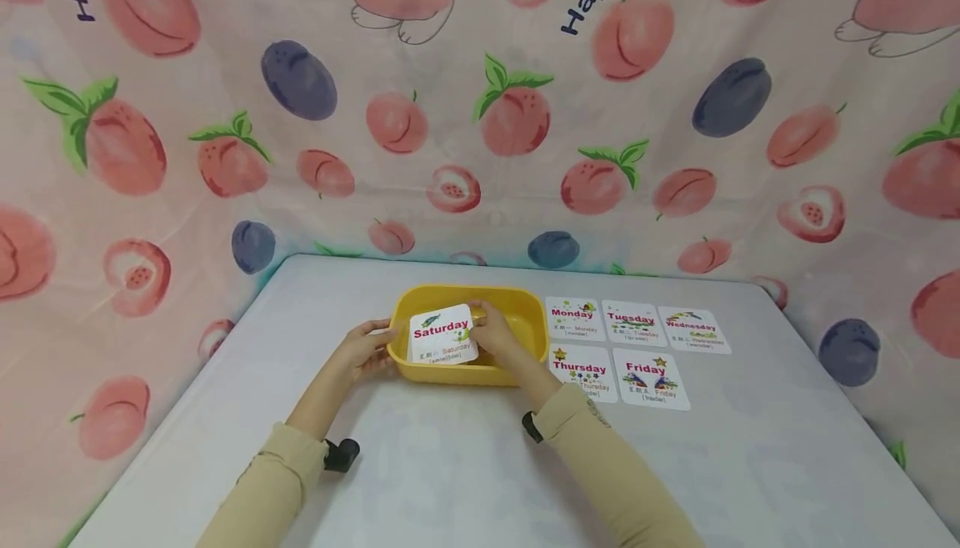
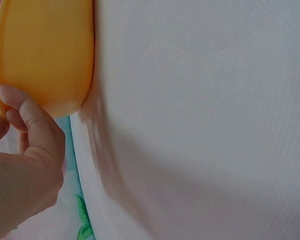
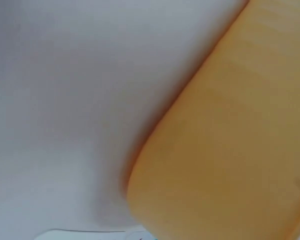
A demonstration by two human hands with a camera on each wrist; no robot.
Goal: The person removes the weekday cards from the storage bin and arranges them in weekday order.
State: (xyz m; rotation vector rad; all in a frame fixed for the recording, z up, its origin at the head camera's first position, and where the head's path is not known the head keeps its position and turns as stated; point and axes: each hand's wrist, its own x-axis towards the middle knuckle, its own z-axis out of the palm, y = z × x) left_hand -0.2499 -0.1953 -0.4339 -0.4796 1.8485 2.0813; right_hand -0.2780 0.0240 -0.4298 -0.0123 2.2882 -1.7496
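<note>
A yellow plastic basket point(image 1: 457, 375) stands near the middle of the table. My left hand point(image 1: 366, 352) pinches its left rim between thumb and fingers, which the left wrist view also shows against the basket's wall point(image 2: 47, 55). Inside the basket's outline, my right hand point(image 1: 498, 335) holds a white card printed "Saturday" point(image 1: 442, 333) by its right edge. The card leans face-up toward the head camera, its lower edge by the near rim. From the right wrist only the basket's outer side point(image 3: 225, 150) shows; the right hand is out of that view.
Right of the basket lie the Monday point(image 1: 574, 319), Tuesday point(image 1: 633, 324) and Wednesday point(image 1: 694, 330) cards in a row. Below them are the Thursday card point(image 1: 581, 371), partly hidden by the right forearm, and the Friday card point(image 1: 650, 379). A fruit-patterned cloth point(image 1: 450, 148) hangs behind the white table.
</note>
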